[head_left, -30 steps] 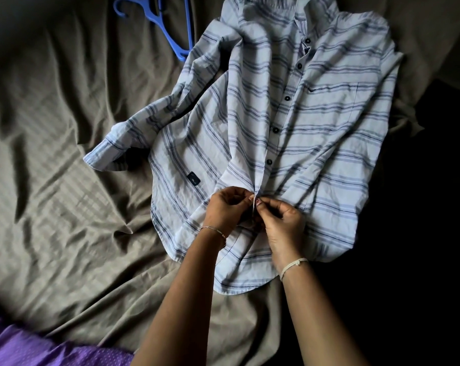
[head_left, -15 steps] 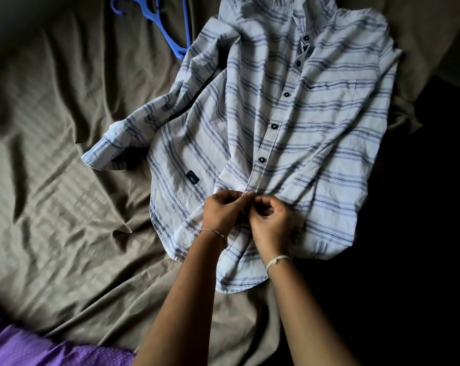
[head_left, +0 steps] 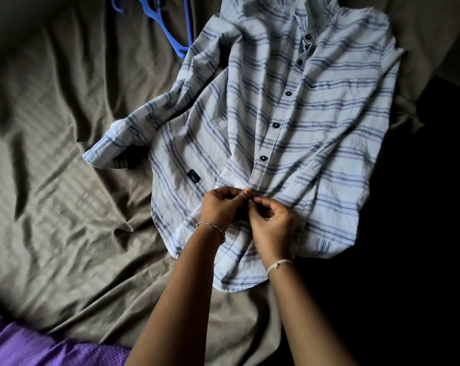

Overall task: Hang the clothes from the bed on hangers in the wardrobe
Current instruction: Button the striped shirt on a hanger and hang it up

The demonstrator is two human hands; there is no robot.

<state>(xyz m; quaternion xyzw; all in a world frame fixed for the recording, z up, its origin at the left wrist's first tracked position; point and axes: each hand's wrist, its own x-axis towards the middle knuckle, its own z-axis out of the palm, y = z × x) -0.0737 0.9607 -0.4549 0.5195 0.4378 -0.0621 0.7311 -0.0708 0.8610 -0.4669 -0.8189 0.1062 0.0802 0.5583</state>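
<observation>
- The striped shirt point(head_left: 316, 128) lies face up on the bed point(head_left: 65, 159), collar toward the far side and hem toward the person. It is on no hanger yet.
- Both hands work at the shirt's front edge, low down and just below the row of dark buttons point(head_left: 275, 125). The left hand point(head_left: 219, 207) and the right hand point(head_left: 272, 223) are together with fingertips meeting, each pinching the cloth between thumb and fingers.
- The buttons above the hands sit closed. The fingers hide the one between them, so I cannot tell whether it is being fastened or undone.
- A blue hanger point(head_left: 170, 30) lies on the bed at the far edge of view, just beside the shirt's shoulder and partly cut off. Nothing hangs on it.
- By my judgement the task is at an early stage for this garment. The front has to be finished, the hanger worked into the shoulders, and the shirt carried to the wardrobe, which is not in view.
- One sleeve point(head_left: 133, 138) trails out to the left, its cuff resting on the sheet.
- The bed's sheet is olive-brown with a faint woven stripe, rumpled into deep folds.
- A purple dotted cloth point(head_left: 38, 344) shows at the near left corner.
- The room is dim: light falls on the shirt and sheet, while the right side is in shadow too deep to read.
- A thin bracelet point(head_left: 213, 227) circles the left wrist and a pale band point(head_left: 279, 264) the right.
</observation>
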